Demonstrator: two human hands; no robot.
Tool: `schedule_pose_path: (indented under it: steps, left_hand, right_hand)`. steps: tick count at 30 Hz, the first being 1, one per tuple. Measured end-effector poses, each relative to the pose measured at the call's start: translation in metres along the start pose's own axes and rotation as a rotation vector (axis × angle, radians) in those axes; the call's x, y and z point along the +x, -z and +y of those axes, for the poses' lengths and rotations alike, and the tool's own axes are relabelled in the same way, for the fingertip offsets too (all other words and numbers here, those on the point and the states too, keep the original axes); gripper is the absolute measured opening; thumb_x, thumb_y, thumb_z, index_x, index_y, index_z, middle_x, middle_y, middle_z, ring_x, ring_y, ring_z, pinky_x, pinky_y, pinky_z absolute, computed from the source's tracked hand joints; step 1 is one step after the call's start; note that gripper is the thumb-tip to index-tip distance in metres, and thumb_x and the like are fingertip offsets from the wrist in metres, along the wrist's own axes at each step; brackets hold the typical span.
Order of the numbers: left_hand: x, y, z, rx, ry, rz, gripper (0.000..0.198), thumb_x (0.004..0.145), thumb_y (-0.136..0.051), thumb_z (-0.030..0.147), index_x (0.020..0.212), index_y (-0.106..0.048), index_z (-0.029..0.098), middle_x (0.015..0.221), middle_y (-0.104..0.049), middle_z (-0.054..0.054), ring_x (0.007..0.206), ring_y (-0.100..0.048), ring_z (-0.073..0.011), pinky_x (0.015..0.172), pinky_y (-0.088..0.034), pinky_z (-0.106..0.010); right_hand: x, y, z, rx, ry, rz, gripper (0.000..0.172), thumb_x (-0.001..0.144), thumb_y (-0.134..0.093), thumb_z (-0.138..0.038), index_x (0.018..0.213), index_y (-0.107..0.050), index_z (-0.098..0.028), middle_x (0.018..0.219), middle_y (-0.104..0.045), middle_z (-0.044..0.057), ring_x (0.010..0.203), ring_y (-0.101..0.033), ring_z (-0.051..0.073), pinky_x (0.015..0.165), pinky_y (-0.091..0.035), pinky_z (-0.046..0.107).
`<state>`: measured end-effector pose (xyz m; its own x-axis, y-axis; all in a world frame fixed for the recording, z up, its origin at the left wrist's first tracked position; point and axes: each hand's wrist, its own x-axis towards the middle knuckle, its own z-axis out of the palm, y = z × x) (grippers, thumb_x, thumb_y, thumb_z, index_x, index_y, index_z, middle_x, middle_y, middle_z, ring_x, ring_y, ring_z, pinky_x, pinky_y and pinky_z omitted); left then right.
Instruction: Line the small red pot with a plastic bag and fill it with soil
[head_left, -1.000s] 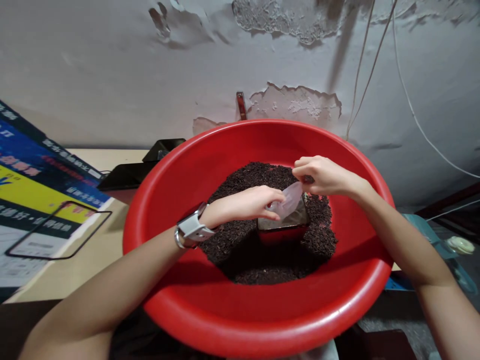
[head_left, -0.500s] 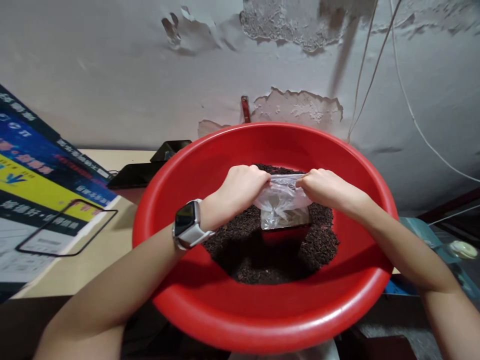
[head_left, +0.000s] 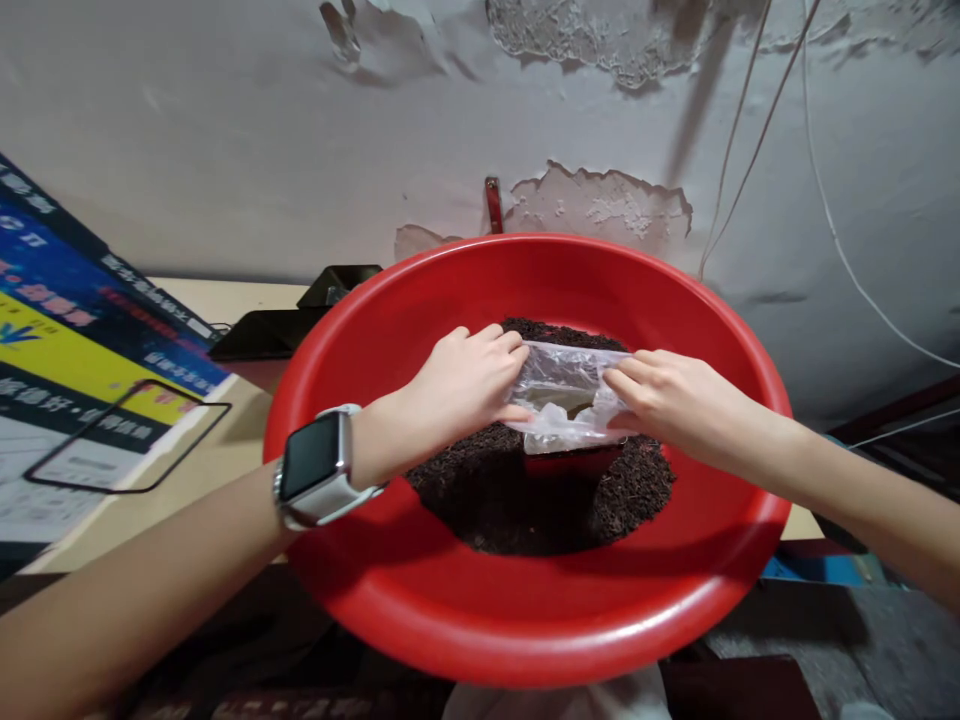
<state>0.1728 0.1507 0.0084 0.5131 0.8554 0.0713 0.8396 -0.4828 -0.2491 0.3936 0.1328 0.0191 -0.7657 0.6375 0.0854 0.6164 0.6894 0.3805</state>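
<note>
Red basin (head_left: 480,630) fills the near ground, its front rim closest to the onlooker. Left forearm crosses that rim from the left, a smartwatch (head_left: 311,468) on the wrist, screen dark. Right forearm comes in over the basin's right rim.

Middle of the basin: a heap of dark, crumbly grains (head_left: 510,500), soil or dark rice, hard to say from here. Set in the heap, a small red container (head_left: 566,462), only its near wall showing.

Over that container, a clear plastic bag (head_left: 562,395), crumpled. Left hand (head_left: 465,385) pinches the bag's left edge, right hand (head_left: 671,405) pinches its right edge; both closed on the plastic, apart from each other, the bag drawn out between them.

Left of the basin: a pale table (head_left: 187,500) carrying a blue and yellow printed box (head_left: 82,340) and a black wire loop (head_left: 127,440).

Behind the basin: a black object (head_left: 270,335) on the table, then a grey wall with peeling paint (head_left: 600,205), thin cables (head_left: 757,130) hanging at its right.
</note>
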Motion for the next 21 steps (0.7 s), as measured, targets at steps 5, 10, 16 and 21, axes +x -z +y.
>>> schedule_pose_path:
  steps: [5, 10, 16, 21]
  left_hand:
    - [-0.016, -0.008, 0.016, -0.058, -0.037, -0.085, 0.07, 0.069, -0.069, 0.055, 0.123, -0.054, 0.014, 0.132, -0.05, -0.015, 0.11, -0.045, -0.0338, 0.08, -0.038, -0.037]
    - [-0.015, -0.029, 0.024, -0.095, -0.036, -0.214, 0.083, 0.071, -0.064, 0.059, 0.134, -0.041, 0.01, 0.141, -0.039, -0.019, 0.113, -0.04, -0.0385, 0.08, -0.041, -0.043]
    - [-0.008, -0.061, 0.008, -0.406, -0.046, -0.121, 0.088, 0.065, -0.066, 0.061, 0.132, -0.037, 0.012, 0.129, -0.049, -0.017, 0.107, -0.046, -0.0334, 0.084, -0.043, -0.04]
    - [-0.011, -0.097, 0.005, -0.867, -0.021, -0.169, 0.089, 0.06, -0.07, 0.059, 0.131, -0.039, 0.016, 0.125, -0.054, -0.013, 0.111, -0.053, -0.0292, 0.094, -0.041, -0.035]
  right_hand:
    - [-0.007, -0.02, -0.009, 0.086, -0.161, -0.173, 0.032, 0.08, -0.063, -0.025, 0.105, -0.052, -0.006, 0.095, -0.063, 0.019, 0.084, -0.062, 0.027, 0.061, -0.043, 0.031]
    - [0.003, -0.047, -0.006, 0.321, -0.216, -0.29, 0.055, 0.07, -0.072, -0.032, 0.111, -0.045, -0.008, 0.101, -0.06, 0.016, 0.085, -0.062, 0.025, 0.058, -0.041, 0.026]
    - [0.012, -0.079, 0.015, 0.564, -0.117, -0.245, 0.074, 0.057, -0.079, -0.041, 0.113, -0.041, -0.009, 0.107, -0.056, 0.018, 0.097, -0.055, 0.027, 0.078, -0.044, 0.033]
    - [0.007, -0.093, 0.018, 0.872, -0.27, -0.301, 0.081, 0.051, -0.079, -0.038, 0.115, -0.038, -0.011, 0.099, -0.06, 0.011, 0.093, -0.059, 0.026, 0.085, -0.043, 0.035]
